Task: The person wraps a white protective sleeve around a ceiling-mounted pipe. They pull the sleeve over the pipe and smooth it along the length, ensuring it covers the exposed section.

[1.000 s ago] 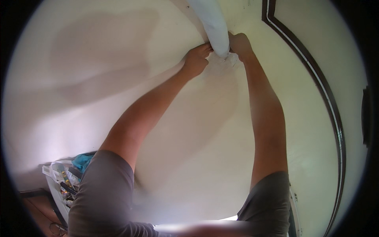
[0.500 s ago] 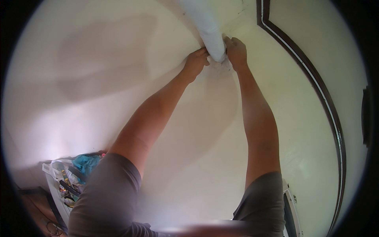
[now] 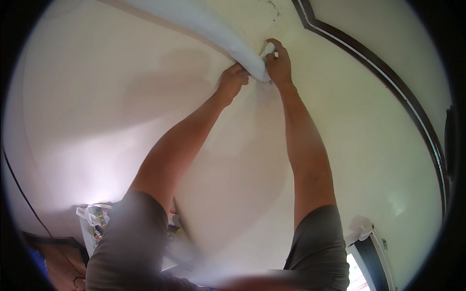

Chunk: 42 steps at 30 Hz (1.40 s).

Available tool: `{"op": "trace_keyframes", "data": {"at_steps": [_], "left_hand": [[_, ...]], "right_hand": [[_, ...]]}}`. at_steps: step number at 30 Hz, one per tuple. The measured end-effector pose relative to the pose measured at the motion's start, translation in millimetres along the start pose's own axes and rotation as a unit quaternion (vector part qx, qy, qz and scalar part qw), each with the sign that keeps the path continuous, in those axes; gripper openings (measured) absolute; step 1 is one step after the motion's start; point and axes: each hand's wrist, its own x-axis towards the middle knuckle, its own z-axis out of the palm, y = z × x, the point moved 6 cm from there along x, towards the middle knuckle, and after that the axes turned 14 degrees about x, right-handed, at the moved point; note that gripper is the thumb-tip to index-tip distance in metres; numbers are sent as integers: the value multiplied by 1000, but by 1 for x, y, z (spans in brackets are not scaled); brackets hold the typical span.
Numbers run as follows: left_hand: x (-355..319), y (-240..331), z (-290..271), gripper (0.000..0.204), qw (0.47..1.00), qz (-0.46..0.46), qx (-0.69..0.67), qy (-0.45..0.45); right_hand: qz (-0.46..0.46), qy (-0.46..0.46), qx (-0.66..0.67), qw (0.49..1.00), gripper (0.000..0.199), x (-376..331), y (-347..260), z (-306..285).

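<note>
A long white pipe (image 3: 208, 36), which looks wrapped, slants down from the upper left, its lower end close to the pale wall (image 3: 233, 160). Both my arms reach up to that end. My left hand (image 3: 231, 83) is closed at the pipe's left underside, fingers curled against it; whether they hold anything else is hidden. On the other side my right hand (image 3: 279, 65) is beside the pipe end, thumb and fingers pinching a small white piece (image 3: 270, 49), its kind not clear. Dark, rough marks show on the wall just below the pipe end.
A dark trim strip with a pale line (image 3: 378, 63) curves along the right. At lower left stands a white container (image 3: 87, 228) of mixed items, near a brown wooden piece (image 3: 58, 257). A window frame (image 3: 376, 257) is at lower right. Dark specks mark the wall above my hands.
The view has shifted, and the pipe now slants more to the left. My right hand has opened its grip outward from the pipe, and a white piece now shows in its fingers.
</note>
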Motion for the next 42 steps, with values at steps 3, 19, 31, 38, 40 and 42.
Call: {"op": "trace_keyframes", "data": {"at_steps": [3,19,31,38,40,42], "left_hand": [[-2,23,-16,57,999,18,40,26],[-9,54,-27,80,989,115,68,-72],[-14,64,-28,21,944,218,227,103],[-10,64,-35,29,936,129,309,110],[-9,64,-36,31,901,100,401,128],[-10,65,-33,32,884,111,436,126]], "right_hand": [[8,-63,-13,998,44,6,-17,5],[220,-225,138,939,42,10,6,18],[171,-71,131,974,79,-18,-2,19],[218,-178,148,948,67,3,18,32],[232,-172,187,939,63,2,21,30],[334,-144,273,891,59,-4,31,32]]}}
